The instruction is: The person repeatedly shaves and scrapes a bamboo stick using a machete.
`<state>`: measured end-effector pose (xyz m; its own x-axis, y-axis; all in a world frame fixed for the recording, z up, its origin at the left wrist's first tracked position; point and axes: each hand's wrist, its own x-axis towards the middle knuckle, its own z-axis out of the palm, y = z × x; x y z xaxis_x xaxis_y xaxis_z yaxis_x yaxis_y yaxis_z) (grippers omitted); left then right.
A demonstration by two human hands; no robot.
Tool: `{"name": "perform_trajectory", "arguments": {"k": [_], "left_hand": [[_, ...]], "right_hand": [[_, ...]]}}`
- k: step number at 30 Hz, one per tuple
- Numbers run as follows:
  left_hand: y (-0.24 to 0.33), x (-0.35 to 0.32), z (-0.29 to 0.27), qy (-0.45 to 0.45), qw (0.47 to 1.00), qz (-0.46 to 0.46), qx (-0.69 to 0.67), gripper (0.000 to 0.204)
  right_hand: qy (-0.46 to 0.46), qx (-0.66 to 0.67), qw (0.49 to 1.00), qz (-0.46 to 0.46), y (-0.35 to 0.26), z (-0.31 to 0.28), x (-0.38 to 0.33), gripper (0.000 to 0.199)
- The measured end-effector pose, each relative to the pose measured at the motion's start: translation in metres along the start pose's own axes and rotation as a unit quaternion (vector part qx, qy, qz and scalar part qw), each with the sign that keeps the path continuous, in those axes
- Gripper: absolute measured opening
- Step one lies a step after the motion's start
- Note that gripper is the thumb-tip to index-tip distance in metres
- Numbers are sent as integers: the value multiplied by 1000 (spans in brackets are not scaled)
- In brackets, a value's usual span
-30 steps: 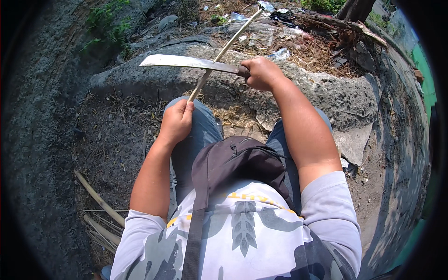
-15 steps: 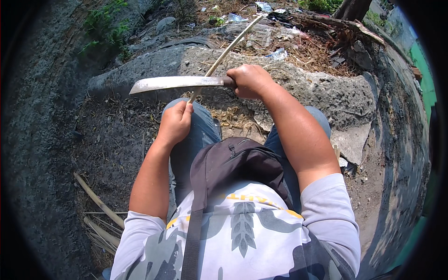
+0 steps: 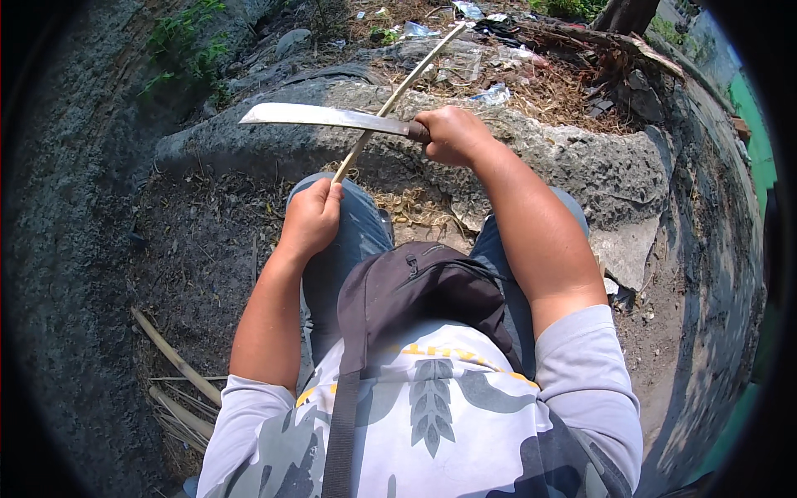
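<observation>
My left hand (image 3: pixel 312 217) is closed around the near end of a long pale stick (image 3: pixel 413 77), just over my left knee. From there the stick slants up and away to the right, its far end above the littered ground. My right hand (image 3: pixel 453 135) grips the dark handle of a machete (image 3: pixel 324 116). The broad, worn blade points left and crosses the stick a little beyond my left hand. Whether its edge touches the stick or only passes over it, I cannot tell.
A rough concrete slab (image 3: pixel 573 166) lies beyond my knees. Cut sticks (image 3: pixel 176 355) rest on the dirt at lower left. Plastic litter (image 3: pixel 496 95) and dry straw cover the ground near a tree trunk (image 3: pixel 627 17). A dark waist bag (image 3: pixel 423 295) sits on my lap.
The machete has moved away from me along the stick, its blade tilting so the tip is raised. My right hand went forward with it; my left hand and the stick stayed nearly still.
</observation>
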<state>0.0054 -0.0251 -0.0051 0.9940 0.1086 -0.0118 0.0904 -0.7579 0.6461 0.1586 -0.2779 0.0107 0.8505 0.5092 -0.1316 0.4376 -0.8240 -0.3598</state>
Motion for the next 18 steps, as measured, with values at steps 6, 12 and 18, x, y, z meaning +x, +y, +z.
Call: {"name": "perform_trajectory", "arguments": {"k": [6,12,18], "left_hand": [[7,-4,-2,-10,999,17,29,32],[5,-1,-1,-20,999,17,46,33],[5,0,-3,-7,1000,-6,-5,32]], "right_hand": [[-3,0,998,59,24,-3,9,31],[30,47,991,126,53,0,10,30],[31,43,998,28,27,0,4,27]]}}
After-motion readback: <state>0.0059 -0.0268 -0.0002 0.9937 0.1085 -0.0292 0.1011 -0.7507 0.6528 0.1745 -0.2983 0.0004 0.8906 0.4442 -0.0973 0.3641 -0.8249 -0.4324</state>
